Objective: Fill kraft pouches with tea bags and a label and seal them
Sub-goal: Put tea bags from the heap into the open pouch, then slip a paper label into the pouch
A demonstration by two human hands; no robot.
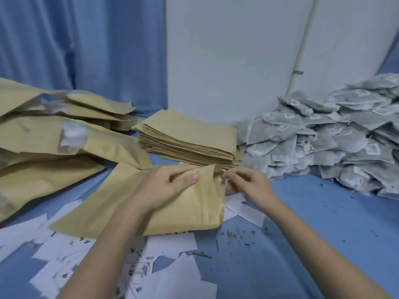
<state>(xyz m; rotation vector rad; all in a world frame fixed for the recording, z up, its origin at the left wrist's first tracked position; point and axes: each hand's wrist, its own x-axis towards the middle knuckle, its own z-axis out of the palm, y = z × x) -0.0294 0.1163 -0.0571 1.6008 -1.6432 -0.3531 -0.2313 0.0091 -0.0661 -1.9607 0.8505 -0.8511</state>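
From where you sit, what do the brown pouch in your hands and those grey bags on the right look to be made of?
The pouch looks like matte kraft paper: tan, dull and creased, with a glossier strip near its mouth, perhaps a plastic zip. The tea bags look like thin, soft grey mesh or filter paper, slightly see-through, with small white tags.

Two bare forearms reach in from the lower edge, no sleeves showing on either. The left hand (166, 186) and the right hand (248, 183) carry no gloves, rings or watch. Fingernails are short and unpainted.
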